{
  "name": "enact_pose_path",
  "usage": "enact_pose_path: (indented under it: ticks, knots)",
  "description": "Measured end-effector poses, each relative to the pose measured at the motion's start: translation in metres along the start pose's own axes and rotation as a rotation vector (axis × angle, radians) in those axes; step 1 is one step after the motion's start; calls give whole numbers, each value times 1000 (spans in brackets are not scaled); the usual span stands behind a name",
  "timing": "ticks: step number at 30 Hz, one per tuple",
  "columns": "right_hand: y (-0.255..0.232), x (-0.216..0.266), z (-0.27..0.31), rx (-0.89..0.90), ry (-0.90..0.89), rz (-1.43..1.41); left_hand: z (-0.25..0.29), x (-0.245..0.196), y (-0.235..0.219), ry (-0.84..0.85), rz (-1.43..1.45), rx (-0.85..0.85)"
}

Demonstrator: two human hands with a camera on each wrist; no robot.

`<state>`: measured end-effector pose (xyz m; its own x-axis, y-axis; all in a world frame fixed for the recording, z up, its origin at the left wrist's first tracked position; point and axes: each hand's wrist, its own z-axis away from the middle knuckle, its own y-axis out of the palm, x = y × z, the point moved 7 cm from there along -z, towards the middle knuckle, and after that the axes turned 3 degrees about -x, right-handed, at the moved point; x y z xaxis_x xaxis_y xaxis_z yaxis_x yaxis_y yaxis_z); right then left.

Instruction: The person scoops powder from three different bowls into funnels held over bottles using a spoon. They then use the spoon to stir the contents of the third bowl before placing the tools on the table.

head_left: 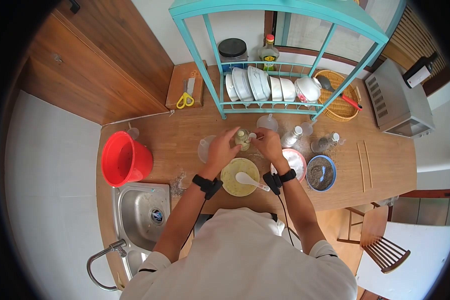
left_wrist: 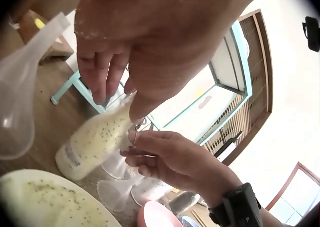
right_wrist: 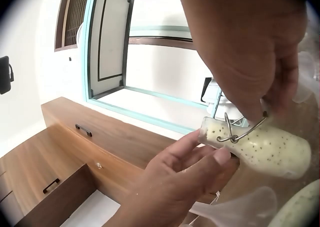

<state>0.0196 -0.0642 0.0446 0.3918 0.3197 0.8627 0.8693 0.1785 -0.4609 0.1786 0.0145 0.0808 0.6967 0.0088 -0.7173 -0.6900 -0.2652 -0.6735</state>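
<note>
A swing-top glass bottle point(right_wrist: 277, 152), filled with a pale, dark-speckled mix, stands on the counter. My left hand point(head_left: 222, 151) holds it by the neck, thumb on one side and fingers on the other. With its fingertips, my right hand point(head_left: 268, 146) pinches the wire clasp point(right_wrist: 245, 134) beside the neck. A white stopper point(head_left: 252, 135) hangs at those fingertips, off the mouth. Just in front of the bottle is a bowl of the same pale mix point(head_left: 230, 174), a white spoon point(head_left: 246, 179) lying in it. A clear funnel point(head_left: 204, 149) lies beside my left hand.
Two filled bottles point(head_left: 291, 136) point(head_left: 325, 142) stand to the right, near a pink-rimmed bowl of white powder point(head_left: 295, 161) and a blue-rimmed bowl point(head_left: 321, 173). Behind is a turquoise rack point(head_left: 223, 95) with dishes. A red bucket point(head_left: 127, 159) and a sink point(head_left: 144, 210) are left.
</note>
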Motion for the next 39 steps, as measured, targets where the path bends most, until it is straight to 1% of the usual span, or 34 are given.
enact_pose_path:
  ticks: [1, 2, 5, 6, 9, 10, 13, 14, 17, 18, 21, 26, 29, 30, 33, 34, 35, 36, 37, 38, 39]
  knots:
    - [-2, 4, -1, -3, 3, 8, -3, 0, 7, -33, 61, 49]
    - [-5, 7, -2, -5, -3, 9, -6, -1, 9, -29, 62, 44]
    - [-15, 9, -3, -34, 106, -42, -9, 4, 13, -78, -13, 30]
    - [-13, 9, -5, -34, 104, -42, -11, 5, 13, -78, -12, 28]
    - [5, 2, -3, 33, 239, -635, -11, 9, 15, -57, -31, 9]
    - [5, 9, -3, 34, 241, -635, -11, 11, 16, -59, -31, 10]
    - [-3, 39, 0, -23, 146, -428, -10, 13, 15, -13, -41, -22]
    - [-2, 42, 0, -19, 146, -428, -10, 15, 15, -17, -41, -25]
    - [-5, 59, 1, -49, -54, -250, -10, 15, 17, -53, -121, 6]
    - [-5, 60, 1, -49, -53, -249, -11, 14, 16, -53, -119, 6]
    - [-6, 79, 3, -83, -246, 73, -11, 11, 14, -31, -73, -25]
    - [-6, 88, 2, -59, -239, 169, -12, 7, 11, 46, -21, -72]
    - [-2, 80, 0, -40, -163, 101, -11, 14, 14, -45, -20, 14]
    - [-2, 78, 2, -41, -162, 101, -10, 10, 11, -45, -19, 16]
    - [-5, 77, 7, -34, -215, 117, -4, -13, -17, 66, -116, -90]
    - [-8, 76, 9, -37, -214, 117, -4, -19, -28, 69, -116, -88]
    - [-16, 77, 15, -86, -217, 59, -1, -26, -44, 94, -154, -136]
    - [-23, 79, 23, -132, -221, 1, 2, -27, -58, 115, -194, -186]
    - [-30, 79, 30, -180, -228, -59, 4, -20, -67, 114, -197, -190]
    - [-34, 76, 39, -178, -232, -61, 6, -11, -74, 109, -268, -190]
    - [-38, 66, 50, -163, -175, -70, 9, -1, -80, 103, -338, -188]
